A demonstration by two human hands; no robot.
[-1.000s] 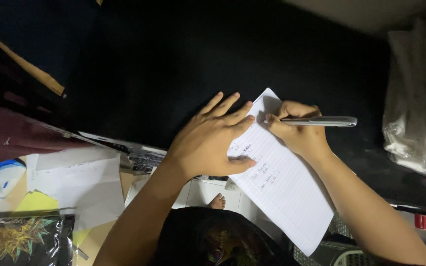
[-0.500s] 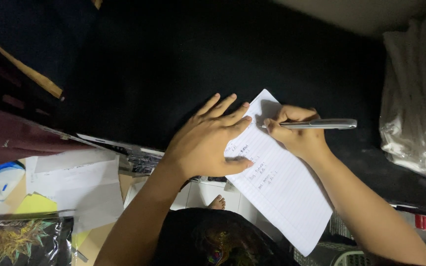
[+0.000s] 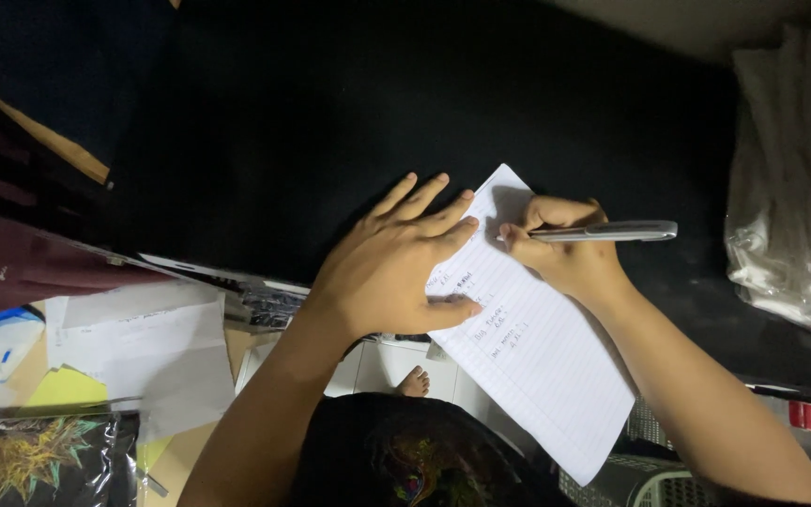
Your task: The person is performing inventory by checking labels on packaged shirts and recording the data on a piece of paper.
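Note:
A white lined sheet of paper [image 3: 542, 361] with a few handwritten lines lies at an angle on a black surface [image 3: 330, 122]. My left hand [image 3: 396, 263] lies flat with spread fingers on the sheet's upper left part, pinning it. My right hand [image 3: 565, 249] grips a silver pen [image 3: 607, 231], with the tip touching the paper near its top corner. The pen's barrel points to the right.
A heap of white fabric or plastic [image 3: 790, 207] lies at the right. Loose white and yellow papers [image 3: 143, 347] and a dark printed packet [image 3: 39, 460] sit at the lower left. A bare foot [image 3: 415, 382] shows on pale floor tiles below. A mesh basket [image 3: 631, 483] stands at the bottom right.
Both hands stay on the sheet almost unmoved. The pen has shifted very slightly over the paper's top corner.

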